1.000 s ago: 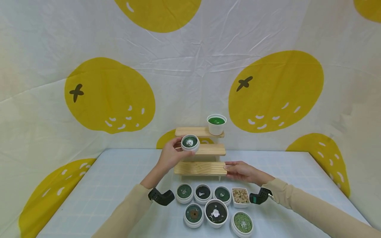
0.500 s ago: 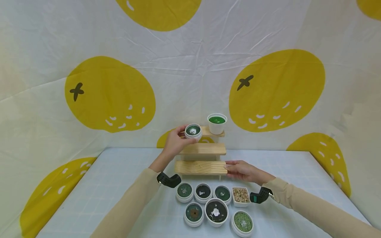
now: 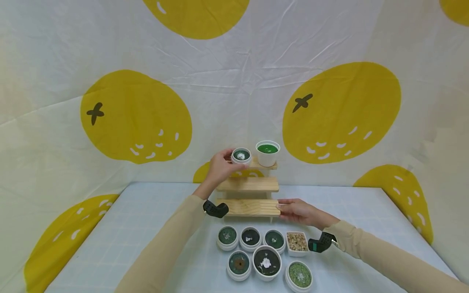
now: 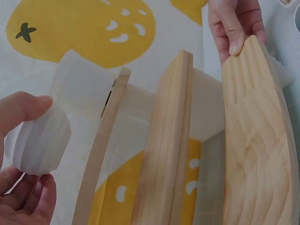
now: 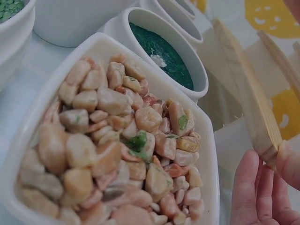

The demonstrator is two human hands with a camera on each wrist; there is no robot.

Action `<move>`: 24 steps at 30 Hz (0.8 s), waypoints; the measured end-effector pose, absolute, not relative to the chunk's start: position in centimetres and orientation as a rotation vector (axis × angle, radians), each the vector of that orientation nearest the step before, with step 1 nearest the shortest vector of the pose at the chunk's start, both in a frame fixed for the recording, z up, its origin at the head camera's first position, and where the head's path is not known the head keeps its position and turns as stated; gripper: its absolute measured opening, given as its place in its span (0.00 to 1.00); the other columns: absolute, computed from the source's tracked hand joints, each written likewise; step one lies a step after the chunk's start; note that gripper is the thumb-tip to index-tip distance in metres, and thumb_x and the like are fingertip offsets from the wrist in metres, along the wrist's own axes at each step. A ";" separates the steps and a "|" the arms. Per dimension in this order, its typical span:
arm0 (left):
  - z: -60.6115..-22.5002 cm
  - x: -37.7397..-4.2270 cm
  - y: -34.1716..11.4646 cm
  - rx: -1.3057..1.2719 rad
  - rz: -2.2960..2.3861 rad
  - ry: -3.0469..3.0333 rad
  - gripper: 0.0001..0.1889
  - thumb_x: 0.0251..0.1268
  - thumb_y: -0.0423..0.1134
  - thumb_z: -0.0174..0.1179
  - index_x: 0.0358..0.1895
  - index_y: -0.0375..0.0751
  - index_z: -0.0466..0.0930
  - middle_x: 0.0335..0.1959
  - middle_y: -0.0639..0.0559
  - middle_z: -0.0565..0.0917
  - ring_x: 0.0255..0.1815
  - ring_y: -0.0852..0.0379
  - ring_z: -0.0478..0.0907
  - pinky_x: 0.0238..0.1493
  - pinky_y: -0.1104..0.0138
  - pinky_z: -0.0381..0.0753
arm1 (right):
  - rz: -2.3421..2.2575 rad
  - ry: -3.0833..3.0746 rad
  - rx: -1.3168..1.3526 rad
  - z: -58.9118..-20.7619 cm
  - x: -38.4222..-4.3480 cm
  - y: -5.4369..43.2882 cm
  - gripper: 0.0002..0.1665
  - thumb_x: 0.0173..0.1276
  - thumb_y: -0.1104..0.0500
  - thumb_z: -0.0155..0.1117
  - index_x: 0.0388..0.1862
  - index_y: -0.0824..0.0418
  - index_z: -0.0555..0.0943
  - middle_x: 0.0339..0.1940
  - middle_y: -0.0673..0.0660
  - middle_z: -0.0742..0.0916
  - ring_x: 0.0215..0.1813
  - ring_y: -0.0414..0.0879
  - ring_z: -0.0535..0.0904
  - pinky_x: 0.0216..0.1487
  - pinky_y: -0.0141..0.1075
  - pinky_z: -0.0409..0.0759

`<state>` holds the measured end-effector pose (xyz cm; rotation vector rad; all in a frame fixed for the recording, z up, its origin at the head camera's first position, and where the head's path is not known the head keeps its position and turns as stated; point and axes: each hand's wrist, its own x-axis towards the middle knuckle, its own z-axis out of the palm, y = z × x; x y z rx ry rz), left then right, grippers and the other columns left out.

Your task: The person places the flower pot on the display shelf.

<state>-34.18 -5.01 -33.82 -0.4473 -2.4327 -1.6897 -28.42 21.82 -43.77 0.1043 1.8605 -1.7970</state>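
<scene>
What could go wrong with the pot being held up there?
The held pot might bump the green-filled cup off the top shelf. If the left grip slips, the pot could fall. The right grip holds the lowest shelf; a tug there might shake the cup.

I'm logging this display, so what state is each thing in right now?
Three-tier pale wooden stand: upright, held at its lowest tier by the right hand
Tall white cup with bright green filling: upright, on the stand's top right end
Small round white pot, dark green filling: upright, gripped by the left hand
Square white dish: upright, filled with beige pebbles
Six round white pots: upright, filled
</scene>
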 end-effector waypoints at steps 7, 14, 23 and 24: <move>-34.0 -35.3 -4.5 -0.482 -1.587 -2.438 0.31 0.43 0.40 0.75 0.55 0.37 0.78 0.45 0.45 0.83 0.41 0.52 0.77 0.42 0.71 0.76 | -1.798 1.861 0.093 -43.6 -28.3 21.8 0.36 0.74 0.61 0.53 0.73 0.73 0.54 0.38 0.52 0.85 0.37 0.37 0.82 0.42 0.28 0.84; -34.2 -36.1 -3.7 -0.479 -1.560 -2.389 0.29 0.40 0.38 0.77 0.51 0.36 0.80 0.44 0.43 0.84 0.40 0.50 0.77 0.41 0.71 0.73 | -1.797 1.871 0.104 -43.9 -28.5 22.0 0.35 0.73 0.60 0.54 0.73 0.72 0.55 0.39 0.52 0.86 0.38 0.37 0.82 0.42 0.28 0.84; -34.6 -36.1 -3.1 -0.446 -1.525 -2.397 0.29 0.42 0.39 0.77 0.52 0.35 0.79 0.45 0.43 0.84 0.41 0.51 0.77 0.43 0.68 0.76 | -1.805 1.856 0.106 -44.1 -28.5 22.1 0.35 0.73 0.60 0.54 0.73 0.72 0.56 0.41 0.54 0.85 0.39 0.39 0.82 0.41 0.28 0.84; -34.6 -36.1 -3.0 -0.440 -1.523 -2.396 0.29 0.42 0.39 0.77 0.52 0.35 0.79 0.45 0.43 0.84 0.40 0.51 0.77 0.43 0.69 0.76 | -1.808 1.854 0.116 -44.1 -28.6 22.1 0.35 0.73 0.61 0.54 0.73 0.71 0.56 0.41 0.54 0.85 0.39 0.39 0.82 0.41 0.28 0.84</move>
